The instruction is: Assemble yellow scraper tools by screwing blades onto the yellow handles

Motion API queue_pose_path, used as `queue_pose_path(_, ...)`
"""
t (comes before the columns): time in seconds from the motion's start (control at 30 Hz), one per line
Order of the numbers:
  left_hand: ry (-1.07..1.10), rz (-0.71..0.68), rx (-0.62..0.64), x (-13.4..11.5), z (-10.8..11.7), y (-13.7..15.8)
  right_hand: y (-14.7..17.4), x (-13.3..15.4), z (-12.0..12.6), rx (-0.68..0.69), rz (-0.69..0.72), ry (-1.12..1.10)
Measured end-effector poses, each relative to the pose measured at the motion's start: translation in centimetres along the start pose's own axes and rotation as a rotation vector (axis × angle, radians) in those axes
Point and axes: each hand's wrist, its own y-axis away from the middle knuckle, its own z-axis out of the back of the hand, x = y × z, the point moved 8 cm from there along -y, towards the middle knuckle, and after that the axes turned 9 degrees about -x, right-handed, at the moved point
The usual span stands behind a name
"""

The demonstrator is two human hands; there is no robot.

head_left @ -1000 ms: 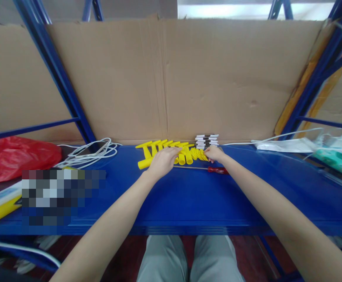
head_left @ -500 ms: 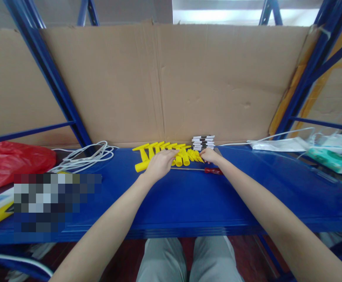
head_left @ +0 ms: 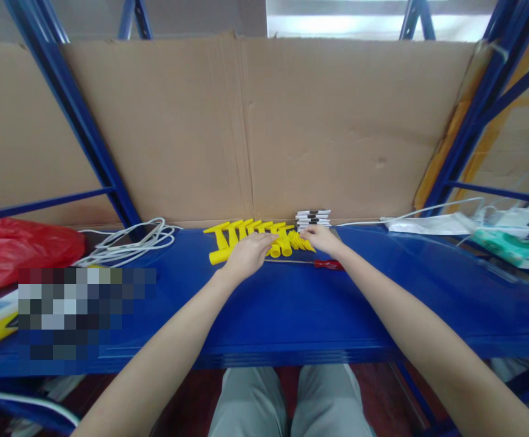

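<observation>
Yellow parts (head_left: pixel 286 244) by both hands (head_left: pixel 246 255) (head_left: pixel 323 238) lie well behind the shelf's front edge (head_left: pixel 287 358).

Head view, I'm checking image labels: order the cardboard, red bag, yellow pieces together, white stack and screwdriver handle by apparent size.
Cardboard
Red bag, cut off
Yellow pieces, partly hidden
White stack
Screwdriver handle

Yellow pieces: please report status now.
Left hand over larger yellow pieces. Right hand at small yellow pieces, near white stack. Red-handled screwdriver lies in front.
</observation>
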Motion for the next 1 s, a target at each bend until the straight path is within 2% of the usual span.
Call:
queue_pose_path(0.1,0.008,-0.025,0.010,-0.2,-0.1,0.0,1.8,2.1,-1.6,0.183,-0.073,-0.333)
queue_pose_path(0.23,0.010,0.014,0.027,0.0,-0.1,0.1,3.3,4.1,-3.0,0.286,-0.060,-0.479)
queue_pose_path(0.37,-0.006,0.066,0.053,0.1,0.0,0.2,2.7,3.6,-2.7,0.175,-0.135,-0.570)
queue_pose_path(0.6,0.020,0.071,0.058,-0.2,0.3,0.3,0.2,0.3,1.1,-0.198,-0.224,-0.660)
queue_pose_path(0.7,0.046,0.070,0.044,-0.3,0.2,0.4,-0.2,-0.9,2.1,-0.291,-0.252,-0.712)
queue_pose_path(0.77,0.076,0.060,-0.005,-0.3,0.3,0.2,-0.3,-1.1,2.3,-0.290,-0.260,-0.783)
queue_pose_path(0.87,0.082,0.106,-0.146,0.6,1.2,-0.3,-0.4,-0.7,2.6,-0.270,-0.203,-0.863)
queue_pose_path(1.0,-0.050,0.391,-0.332,5.0,3.8,0.2,-0.5,-0.7,3.1,-0.283,-0.145,-0.799)
